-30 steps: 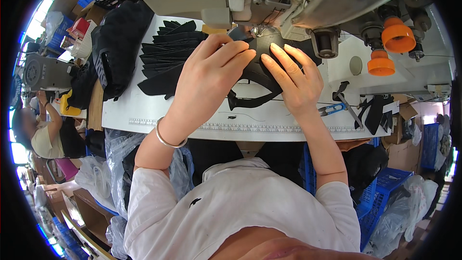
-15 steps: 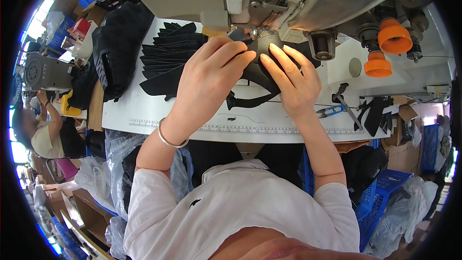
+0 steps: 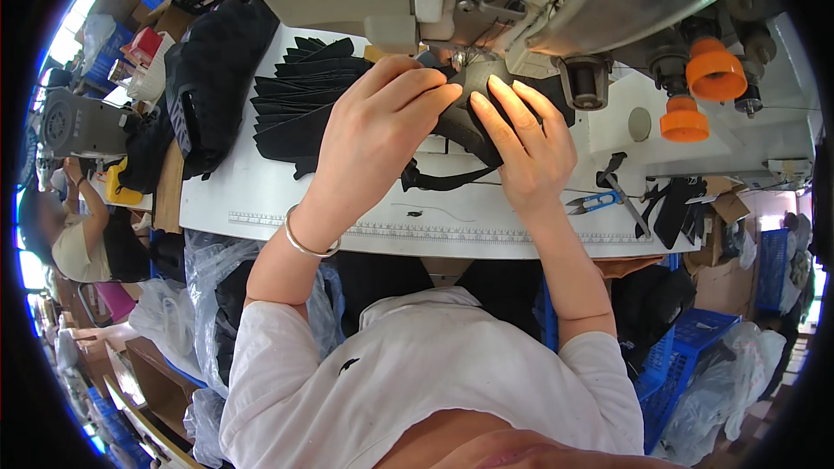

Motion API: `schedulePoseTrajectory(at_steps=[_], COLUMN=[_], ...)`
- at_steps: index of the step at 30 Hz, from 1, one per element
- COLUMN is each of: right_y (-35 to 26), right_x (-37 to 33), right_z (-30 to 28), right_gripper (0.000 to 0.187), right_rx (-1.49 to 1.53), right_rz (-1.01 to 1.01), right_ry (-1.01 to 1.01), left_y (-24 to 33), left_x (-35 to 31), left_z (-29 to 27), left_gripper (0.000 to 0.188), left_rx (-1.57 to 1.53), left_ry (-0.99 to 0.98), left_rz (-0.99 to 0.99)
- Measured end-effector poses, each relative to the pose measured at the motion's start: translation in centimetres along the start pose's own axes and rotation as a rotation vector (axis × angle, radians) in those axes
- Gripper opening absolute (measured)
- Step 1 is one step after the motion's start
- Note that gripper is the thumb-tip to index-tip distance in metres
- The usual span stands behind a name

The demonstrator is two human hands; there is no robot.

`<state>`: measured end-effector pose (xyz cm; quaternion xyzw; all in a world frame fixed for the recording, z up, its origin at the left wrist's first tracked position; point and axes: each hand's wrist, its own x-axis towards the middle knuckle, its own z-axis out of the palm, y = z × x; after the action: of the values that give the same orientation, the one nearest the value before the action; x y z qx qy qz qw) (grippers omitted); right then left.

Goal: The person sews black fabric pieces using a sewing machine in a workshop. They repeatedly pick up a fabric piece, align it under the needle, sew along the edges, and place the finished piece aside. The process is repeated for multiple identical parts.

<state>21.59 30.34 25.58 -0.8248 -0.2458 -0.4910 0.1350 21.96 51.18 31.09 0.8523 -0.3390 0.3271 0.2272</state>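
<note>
Under the head of a sewing machine (image 3: 486,13) lies a black fabric piece (image 3: 476,82) with a strap (image 3: 447,181) curving toward me. My left hand (image 3: 388,113), with a bangle at the wrist, has its fingers bent and pinched together at the piece's left edge, close to the needle area. The fingertips hide part of what they grip. My right hand (image 3: 532,143) rests on the piece's right side, fingers stretched out and flat. Left of my left hand, a fanned stack of black fabric pieces (image 3: 300,104) lies on the white table (image 3: 347,208).
A ruler strip (image 3: 434,233) runs along the table's front edge. Blue-handled thread snips (image 3: 595,201) lie at the right. Orange thread-stand cups (image 3: 716,69) hang at upper right. A black bag (image 3: 213,87) sits on the left; another person (image 3: 78,226) works beyond it.
The view has shifted slightly. Both hands stay at the fabric piece beside the needle area, and the strap's loose end sits a little farther left.
</note>
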Motion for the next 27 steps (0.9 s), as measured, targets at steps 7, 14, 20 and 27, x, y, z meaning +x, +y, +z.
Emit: schedulePoseTrajectory(at_steps=[7,14,20,27], right_y=[0.4,0.6,1.0,0.9], right_x=[0.0,0.0,0.5,0.2], right_z=[0.6,1.0,0.9,0.8], right_gripper=[0.034,0.035,0.038,0.036], right_rx=[-0.028,-0.026,-0.02,-0.025], right_rz=[-0.051,-0.08,-0.082,-0.087], right_ry=[0.066,0.102,0.067,0.058], left_y=[-0.2,-0.4,-1.1,-1.1], left_x=[-0.3,-0.9,-0.9,-1.4], left_z=[0.3,1.2,1.8,2.1], left_gripper=[0.036,0.033,0.029,0.028], left_rx=[0.018,0.003,-0.022,-0.034], left_ry=[0.021,0.105,0.148,0.168], left_rz=[0.018,-0.005,-0.007,-0.013])
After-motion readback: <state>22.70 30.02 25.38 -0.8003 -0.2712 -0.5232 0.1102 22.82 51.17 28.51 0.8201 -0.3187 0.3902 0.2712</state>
